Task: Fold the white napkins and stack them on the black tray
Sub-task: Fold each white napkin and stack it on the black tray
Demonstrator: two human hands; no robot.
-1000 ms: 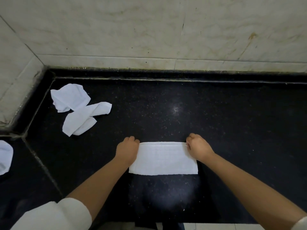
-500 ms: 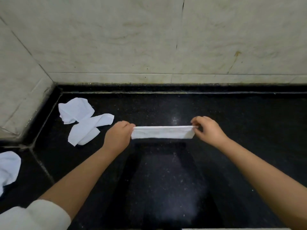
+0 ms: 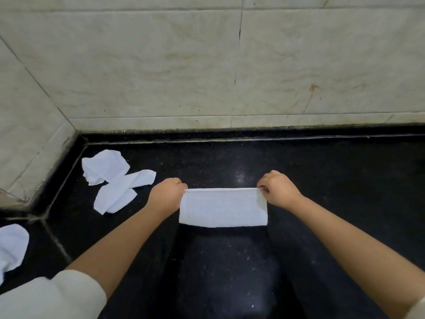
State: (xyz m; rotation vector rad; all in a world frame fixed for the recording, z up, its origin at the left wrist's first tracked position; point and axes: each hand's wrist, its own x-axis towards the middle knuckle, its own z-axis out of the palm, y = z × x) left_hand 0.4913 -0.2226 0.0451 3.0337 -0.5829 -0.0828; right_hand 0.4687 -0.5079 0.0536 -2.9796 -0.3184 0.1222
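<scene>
Napkin [image 3: 223, 207] is the piece in play: a white rectangle, already doubled over, held up by its far top corners over the middle of the black counter [image 3: 333, 180], its lower edge hanging free toward the person. The left hand [image 3: 169, 194] pinches the left corner with fingers curled tight, and the right hand [image 3: 277, 188] pinches the right corner the same way, so both grips are narrow and carry only cloth. The main risk, as I judge it, is that the layers at the top edge slip apart, because each pinch covers just a small bit of corner; if one layer escapes, the fold opens and the edges no longer match. Uneven tension between the hands could also skew the rectangle, leaving a crooked crease when it is laid down. Laying it down carelessly could let the hanging edge tuck under itself. Two crumpled napkins [image 3: 115, 180] lie near the left corner of the counter, well apart from the held one, and another napkin [image 3: 11, 245] shows at the left edge; a sweeping forearm might drag those. No black tray can be told apart from the dark counter here, so where the stack belongs is unclear.
</scene>
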